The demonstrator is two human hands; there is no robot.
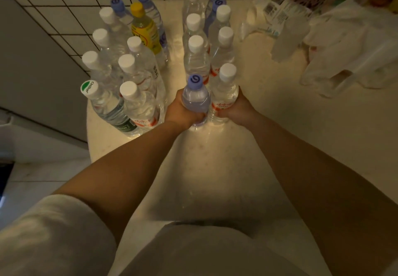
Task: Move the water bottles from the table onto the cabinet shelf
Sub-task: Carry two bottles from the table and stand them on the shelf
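Blue-capped bottle (195, 97): upright at the near end of the right-hand cluster, gripped low on its body by the left hand (179, 112); whether its base rests on the bench cannot be told.
White-capped bottle (225, 92): upright, just beside the blue-capped bottle on its right, held at its red label by the right hand (235, 109).
Left fingers (199, 117): curled round the blue-capped bottle's lower body.
Right fingers (221, 113): curled round the white-capped bottle at label height.
Right cluster (197, 49): two close rows of upright bottles running from the held pair back toward the tiled wall (64, 6), with white, blue and one red cap.
Left cluster (129, 64): upright bottles packed together, among them a yellow-capped bottle (144, 30) and a green-capped bottle (107, 105); the nearest ones stand close to the bench's left edge.
Gap between clusters: a narrow bare strip of bench runs back to the wall.
Bench (215, 168): pale top with a rounded left corner; the widest bare stretch lies between the held bottles and the person's body.
Plastic wrapping (336, 45): crumpled clear film with a printed label, on the far right of the bench, well apart from the bottles.
Sleeve (53, 232): light fabric on the left upper arm; both forearms bare.
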